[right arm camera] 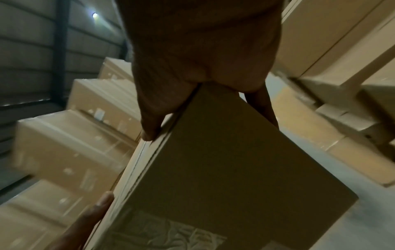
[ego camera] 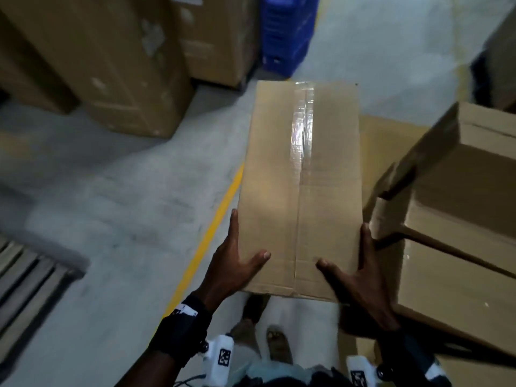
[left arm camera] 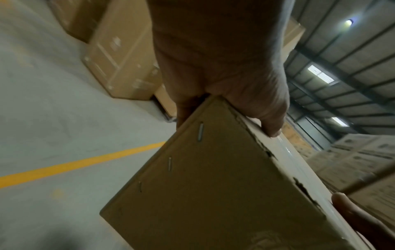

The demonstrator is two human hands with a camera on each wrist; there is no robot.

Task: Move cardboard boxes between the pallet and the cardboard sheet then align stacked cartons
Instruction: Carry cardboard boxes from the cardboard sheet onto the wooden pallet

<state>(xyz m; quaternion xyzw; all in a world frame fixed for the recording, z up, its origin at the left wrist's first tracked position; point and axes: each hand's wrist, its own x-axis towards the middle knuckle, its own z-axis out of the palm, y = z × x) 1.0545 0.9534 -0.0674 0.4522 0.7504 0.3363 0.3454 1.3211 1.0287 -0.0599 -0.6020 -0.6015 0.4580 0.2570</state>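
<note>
1. Held box: long plain brown carton, clear tape along the top centre seam, flaps closed. Carried clear of the floor, long axis pointing away from the person; side panel shows metal staples.
2. Stacked cartons: same brown type, piled at right, top ones skewed and overhanging, not aligned.
3. Cardboard sheet: flat on the floor, partly visible between held box and stack.
4. Pallet: slatted, lower left.

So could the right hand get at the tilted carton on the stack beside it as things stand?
Probably not yet: the right hand and left hand both grip the carried box. The tilted carton is close and unobstructed, but the hand is occupied.
</note>
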